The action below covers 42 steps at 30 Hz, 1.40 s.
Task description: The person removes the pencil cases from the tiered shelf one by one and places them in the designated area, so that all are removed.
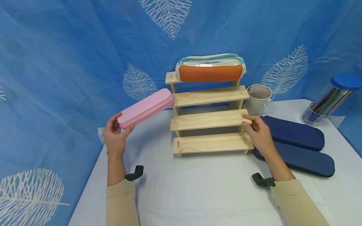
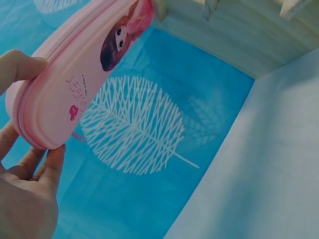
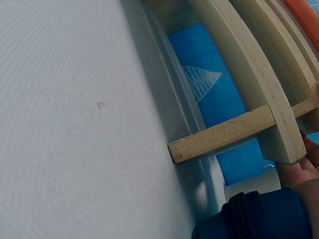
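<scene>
In the head view my left hand [image 1: 115,135] grips the near end of a pink zippered pencil case [image 1: 145,108], raised above the table and tilted up to the right. Its far end overlaps the left end of a shelf on a four-step wooden rack [image 1: 209,120]. The left wrist view shows a printed doll figure and lettering on the case's underside [image 2: 62,102], with thumb and fingers on opposite sides. My right hand [image 1: 260,134] pinches the right end of the rack's second-lowest shelf. An orange pencil case [image 1: 210,73] with a clear upper part lies on the top shelf.
Two dark blue cases [image 1: 297,133] lie on the table right of the rack, near my right forearm. Behind them stand a white bucket [image 1: 258,105] and a clear blue-lidded canister [image 1: 325,103] of pencils. A blue leaf-patterned cloth [image 1: 85,62] hangs behind the white table [image 1: 198,188].
</scene>
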Tool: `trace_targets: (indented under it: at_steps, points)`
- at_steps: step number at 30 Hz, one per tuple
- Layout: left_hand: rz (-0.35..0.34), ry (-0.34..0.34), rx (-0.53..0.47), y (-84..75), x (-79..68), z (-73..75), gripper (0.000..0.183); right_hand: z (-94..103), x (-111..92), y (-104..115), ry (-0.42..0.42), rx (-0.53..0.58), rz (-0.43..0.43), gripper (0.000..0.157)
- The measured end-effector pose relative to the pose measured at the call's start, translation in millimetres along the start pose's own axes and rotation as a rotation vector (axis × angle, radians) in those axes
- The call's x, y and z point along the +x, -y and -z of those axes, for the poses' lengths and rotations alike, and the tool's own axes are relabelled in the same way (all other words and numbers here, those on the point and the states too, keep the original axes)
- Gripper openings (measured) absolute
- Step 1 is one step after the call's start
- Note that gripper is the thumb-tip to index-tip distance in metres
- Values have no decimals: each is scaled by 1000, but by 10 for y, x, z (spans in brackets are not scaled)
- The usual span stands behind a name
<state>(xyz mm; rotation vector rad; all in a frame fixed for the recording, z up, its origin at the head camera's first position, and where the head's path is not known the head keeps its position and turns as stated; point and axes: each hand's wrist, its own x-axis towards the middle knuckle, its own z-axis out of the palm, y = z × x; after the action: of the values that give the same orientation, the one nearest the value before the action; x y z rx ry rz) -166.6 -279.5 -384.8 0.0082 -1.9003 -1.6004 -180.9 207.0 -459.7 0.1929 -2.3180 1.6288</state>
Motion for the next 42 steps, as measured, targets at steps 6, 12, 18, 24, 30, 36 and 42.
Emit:
trace_targets:
  at_steps: [6, 12, 18, 24, 30, 36, 42]
  points:
    - [65, -27, -108, 72, 3, 78, 57, 10, -35, 206, 17, 11, -3, 38]
    - [88, -55, -194, 175, 0, 188, 56, -11, -77, 424, 29, 11, -6, 38]
    - [98, -56, -163, 255, -10, 214, 57, -2, -83, 446, 27, 0, -17, 39]
    - [173, -58, -54, 328, -35, 218, 58, 7, -49, 282, 25, 17, -15, 39]
    - [239, -53, 31, 415, -45, 214, 59, 16, -3, 33, 20, 33, -18, 39]
    - [273, -33, 57, 506, -47, 205, 61, 25, 2, -13, 17, 38, -13, 39]
    - [300, -17, 96, 584, -54, 219, 63, 24, 5, -10, 21, 38, -9, 40]
